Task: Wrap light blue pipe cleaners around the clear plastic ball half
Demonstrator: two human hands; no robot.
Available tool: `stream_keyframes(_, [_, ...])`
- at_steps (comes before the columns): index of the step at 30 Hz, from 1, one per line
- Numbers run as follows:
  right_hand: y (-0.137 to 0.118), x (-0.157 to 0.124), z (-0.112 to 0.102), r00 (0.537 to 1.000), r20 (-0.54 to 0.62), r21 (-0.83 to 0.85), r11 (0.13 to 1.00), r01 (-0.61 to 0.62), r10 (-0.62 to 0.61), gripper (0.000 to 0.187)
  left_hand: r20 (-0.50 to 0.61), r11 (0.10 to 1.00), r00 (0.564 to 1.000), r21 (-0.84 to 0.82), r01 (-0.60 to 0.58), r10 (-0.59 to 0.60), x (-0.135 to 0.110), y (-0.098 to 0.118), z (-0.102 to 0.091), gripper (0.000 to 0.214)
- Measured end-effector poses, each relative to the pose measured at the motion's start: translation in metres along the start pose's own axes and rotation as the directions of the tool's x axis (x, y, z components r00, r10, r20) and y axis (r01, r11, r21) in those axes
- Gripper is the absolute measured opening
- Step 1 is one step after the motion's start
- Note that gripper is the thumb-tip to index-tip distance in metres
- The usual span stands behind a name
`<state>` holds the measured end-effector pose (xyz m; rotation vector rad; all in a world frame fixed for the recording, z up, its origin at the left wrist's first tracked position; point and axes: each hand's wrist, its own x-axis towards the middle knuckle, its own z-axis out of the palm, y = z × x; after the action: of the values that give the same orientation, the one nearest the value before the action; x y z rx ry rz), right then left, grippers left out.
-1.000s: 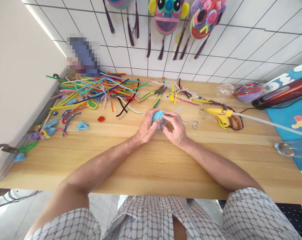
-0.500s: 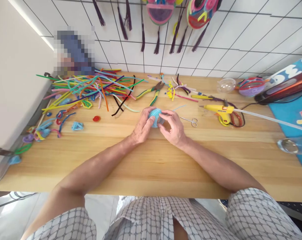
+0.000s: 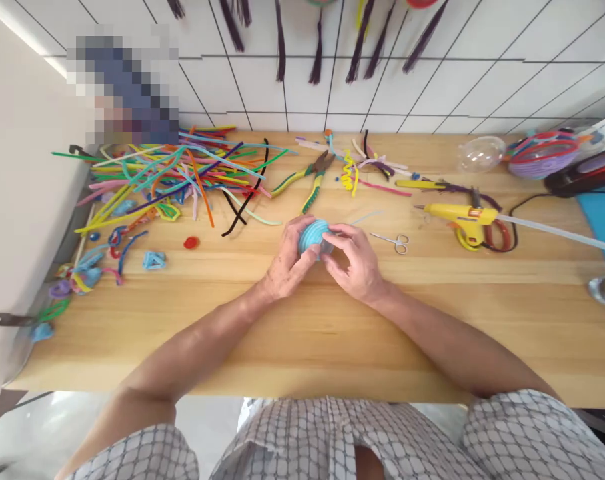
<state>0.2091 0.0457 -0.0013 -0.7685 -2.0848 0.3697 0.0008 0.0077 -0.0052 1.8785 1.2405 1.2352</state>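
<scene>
Between my two hands is a small clear plastic ball [image 3: 314,233], partly wrapped in light blue pipe cleaner. My left hand [image 3: 291,261] cups its left side, thumb laid along the front. The fingers and thumb of my right hand [image 3: 353,261] grip the right side, where bare clear plastic shows. Behind the right hand, a thin light blue strand [image 3: 368,217] lies on the table. Small silver scissors [image 3: 393,243] rest just right of that hand. Green-and-yellow pliers [image 3: 309,179] lie beyond the ball.
A yellow glue gun [image 3: 461,219] with a long clear stick lies at right. Behind it are a clear plastic dome [image 3: 481,155] and a wrapped purple-red ball [image 3: 542,155]. Many coloured pipe cleaners [image 3: 172,175] heap at back left. A red coil [image 3: 191,243] and blue triangle [image 3: 155,260] lie nearer.
The camera view has tilted down and shifted slightly, so the hanging tassels sit higher in view. Both hands keep holding the ball in nearly the same place, with small finger shifts.
</scene>
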Motion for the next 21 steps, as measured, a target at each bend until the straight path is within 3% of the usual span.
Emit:
stream_keyframes(6, [0.004,0.001,0.005,0.995,-0.056,-0.037,0.996,0.085,-0.087,0.042,-0.018,0.998,1.0,-0.056,0.011,-0.012,0.001,-0.01,0.002,0.051])
stream_keyframes(10, [0.006,0.001,0.006,0.997,-0.047,-0.046,0.997,0.066,-0.068,0.04,-0.023,0.995,0.999,-0.093,0.029,-0.031,0.004,-0.016,0.003,0.053])
stream_keyframes(21, [0.011,0.002,0.01,0.993,-0.072,-0.085,0.992,0.09,-0.097,0.041,-0.044,1.0,0.999,-0.019,-0.011,0.011,0.008,-0.026,0.005,0.054])
